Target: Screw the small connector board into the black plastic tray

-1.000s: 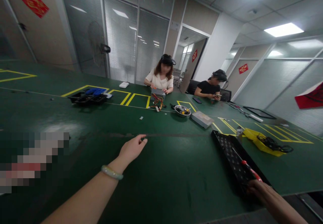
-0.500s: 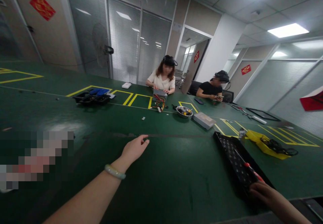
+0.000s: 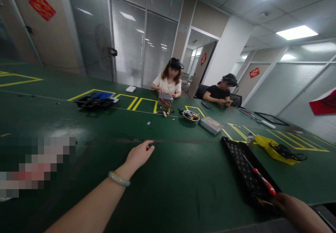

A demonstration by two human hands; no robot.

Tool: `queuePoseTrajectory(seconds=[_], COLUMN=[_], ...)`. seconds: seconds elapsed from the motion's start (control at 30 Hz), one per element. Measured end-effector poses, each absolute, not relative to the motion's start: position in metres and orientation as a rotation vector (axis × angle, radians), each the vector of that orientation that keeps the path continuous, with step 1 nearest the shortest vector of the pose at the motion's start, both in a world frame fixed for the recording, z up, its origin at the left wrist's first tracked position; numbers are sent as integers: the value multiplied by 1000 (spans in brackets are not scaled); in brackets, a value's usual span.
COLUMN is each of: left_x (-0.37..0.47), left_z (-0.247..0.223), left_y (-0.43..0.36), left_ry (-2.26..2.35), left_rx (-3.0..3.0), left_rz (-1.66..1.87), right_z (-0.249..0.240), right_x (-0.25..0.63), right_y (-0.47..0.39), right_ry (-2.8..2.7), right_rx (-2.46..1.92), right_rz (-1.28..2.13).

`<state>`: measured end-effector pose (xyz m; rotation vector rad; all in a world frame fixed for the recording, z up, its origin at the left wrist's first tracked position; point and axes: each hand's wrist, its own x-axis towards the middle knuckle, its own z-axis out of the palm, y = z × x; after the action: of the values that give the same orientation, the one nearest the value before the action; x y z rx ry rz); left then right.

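Note:
My left hand (image 3: 139, 155) rests on the green table (image 3: 173, 177), its thumb and forefinger a little apart, with nothing in it. A pale bangle (image 3: 119, 179) is round that wrist. At the right, my right hand (image 3: 286, 203) is at the near end of a long black tray (image 3: 237, 156). Inside the tray lies a screwdriver with a red handle (image 3: 268, 186), its shaft pointing away from me. The fingers of my right hand are dark and blurred, so whether they grip anything is unclear.
Across the table a person works at a metal box with coloured wires (image 3: 165, 103); another person holds a phone. A metal bowl (image 3: 191, 116), a grey box (image 3: 211, 125), a yellow tray (image 3: 275, 150) with black cables and a black bin (image 3: 94, 101) with blue items stand farther off.
My right hand has moved right and slightly down, off the screwdriver handle, which now shows fully. My left hand has stayed in place.

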<state>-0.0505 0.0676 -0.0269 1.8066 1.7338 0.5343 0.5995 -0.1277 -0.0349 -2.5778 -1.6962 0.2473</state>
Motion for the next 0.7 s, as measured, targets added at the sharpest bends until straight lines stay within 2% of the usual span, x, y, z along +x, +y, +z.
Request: queuePoseTrajectory(seconds=[0.5, 0.7], left_x=[-51, -50], left_z=[-24, -25], left_y=[64, 66], left_ry=[1715, 1723], left_rx=[1786, 1793], left_rz=[516, 523], right_z=[-18, -21], right_x=[592, 589], right_y=[-129, -129], right_ry=[-1646, -1671], right_rx=[-2599, -2545], right_rz=[497, 502])
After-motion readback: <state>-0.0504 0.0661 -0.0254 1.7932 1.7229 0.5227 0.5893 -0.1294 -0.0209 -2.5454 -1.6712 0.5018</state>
